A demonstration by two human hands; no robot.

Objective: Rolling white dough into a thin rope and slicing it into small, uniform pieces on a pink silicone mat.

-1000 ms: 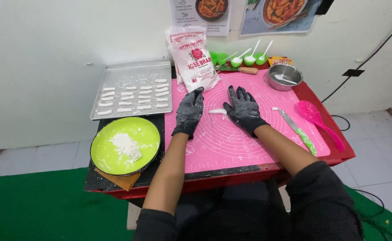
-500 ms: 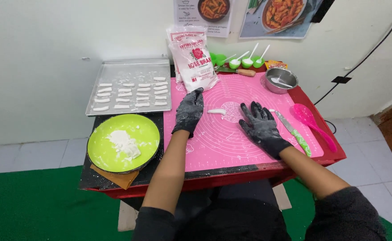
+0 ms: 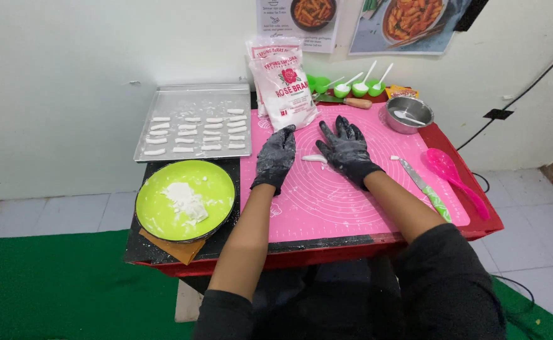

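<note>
White dough piece (image 3: pixel 315 158) lies between left hand (image 3: pixel 276 157) and right hand (image 3: pixel 346 150).

The right hand (image 3: pixel 346 148) covers one end of the dough roll (image 3: pixel 315 158). Two posters (image 3: pixel 408 19) get cut off at the top edge.

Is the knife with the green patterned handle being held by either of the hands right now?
No, the knife lies on the pink mat apart from both the left hand and the right hand, which rest flat on the mat.
</note>
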